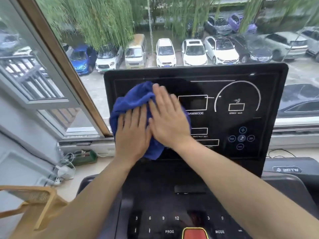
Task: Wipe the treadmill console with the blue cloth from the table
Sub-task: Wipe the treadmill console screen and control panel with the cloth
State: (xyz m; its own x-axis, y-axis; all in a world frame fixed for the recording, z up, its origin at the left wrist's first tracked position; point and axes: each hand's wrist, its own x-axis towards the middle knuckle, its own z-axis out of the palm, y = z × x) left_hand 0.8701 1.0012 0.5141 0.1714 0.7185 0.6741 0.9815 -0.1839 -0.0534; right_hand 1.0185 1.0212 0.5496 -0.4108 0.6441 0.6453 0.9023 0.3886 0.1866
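The black treadmill console (241, 94) stands upright in front of me, its glossy panel printed with white outlines and round buttons. A bunched blue cloth (131, 100) lies against the panel's left half. My left hand (132, 135) presses flat on the cloth's lower part. My right hand (168, 118) lies flat over the cloth's right side, fingers pointing up and left, beside the left hand. Both palms hide much of the cloth. The hands look slightly blurred.
Below the screen is a lower panel with number keys and a red button (195, 233). A large window (155, 31) behind overlooks parked cars. A wooden chair (36, 202) stands at lower left, with cables and a plug strip (65, 171) on the floor by the sill.
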